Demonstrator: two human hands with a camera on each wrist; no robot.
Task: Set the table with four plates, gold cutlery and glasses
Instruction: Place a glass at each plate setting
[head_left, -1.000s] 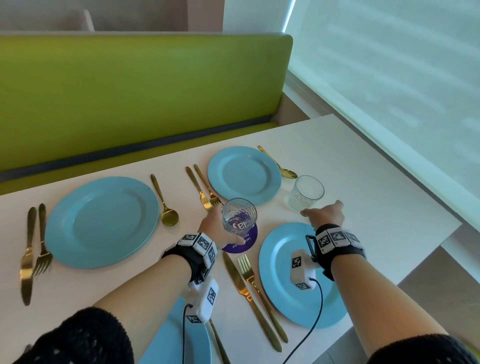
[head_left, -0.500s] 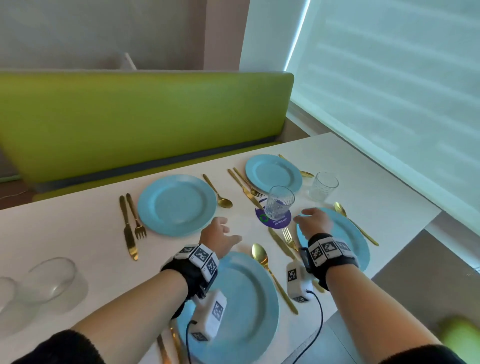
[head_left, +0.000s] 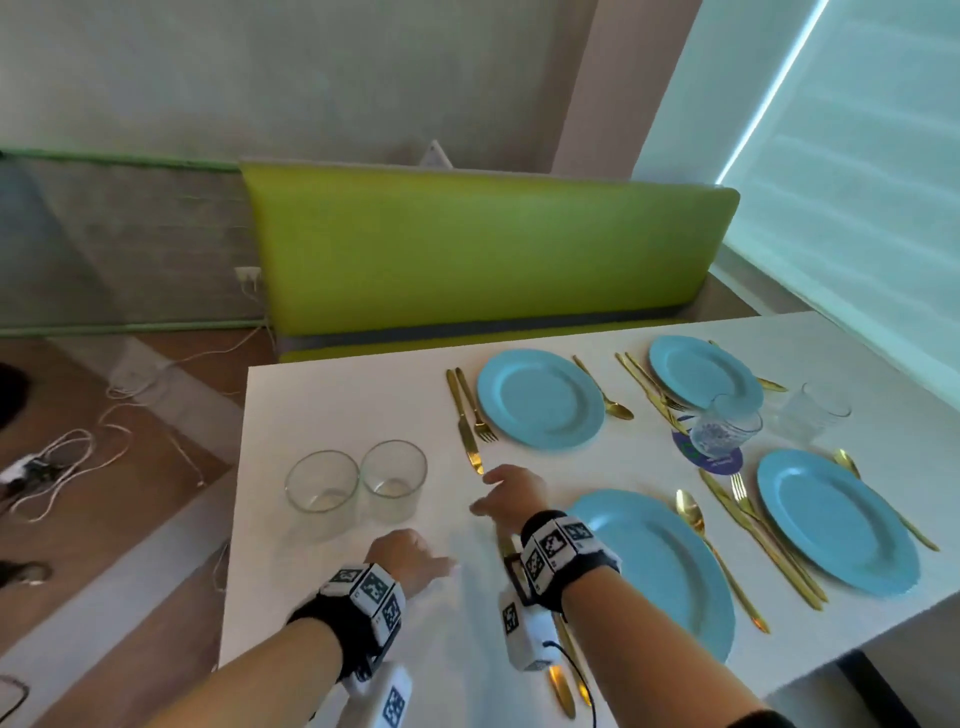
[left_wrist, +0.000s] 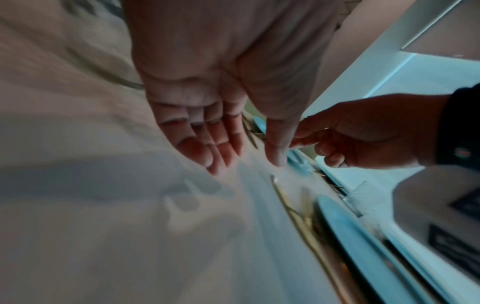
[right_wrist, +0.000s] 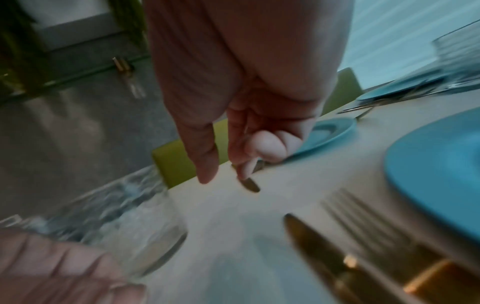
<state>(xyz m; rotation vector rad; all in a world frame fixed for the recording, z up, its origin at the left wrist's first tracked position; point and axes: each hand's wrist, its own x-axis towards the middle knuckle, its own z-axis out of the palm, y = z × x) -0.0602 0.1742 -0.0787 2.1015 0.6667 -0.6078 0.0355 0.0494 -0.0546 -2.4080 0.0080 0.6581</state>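
Four blue plates lie on the white table (head_left: 332, 405): far left (head_left: 540, 397), far right (head_left: 704, 371), near left (head_left: 654, 571), near right (head_left: 836, 519). Gold cutlery flanks each, such as a knife and fork (head_left: 470, 415). One patterned glass (head_left: 724, 431) stands on a purple coaster (head_left: 709, 460), and another (head_left: 818, 410) stands beside it. Two plain empty glasses (head_left: 322, 488) (head_left: 393, 480) stand at the table's left. My left hand (head_left: 410, 558) (left_wrist: 226, 152) hovers below them, fingers relaxed, empty. My right hand (head_left: 511, 493) (right_wrist: 233, 160) hangs loosely curled and empty, right of the nearer glass (right_wrist: 130, 226).
A green bench (head_left: 488, 249) runs along the table's far side. A window blind (head_left: 857, 182) is on the right. Cables (head_left: 78, 457) lie on the wooden floor to the left. A gold knife (right_wrist: 311, 240) and fork (right_wrist: 363, 222) lie under my right wrist.
My left hand let go of the glass on the coaster. Both hands moved left across the table to the two plain glasses, and the view swung left.
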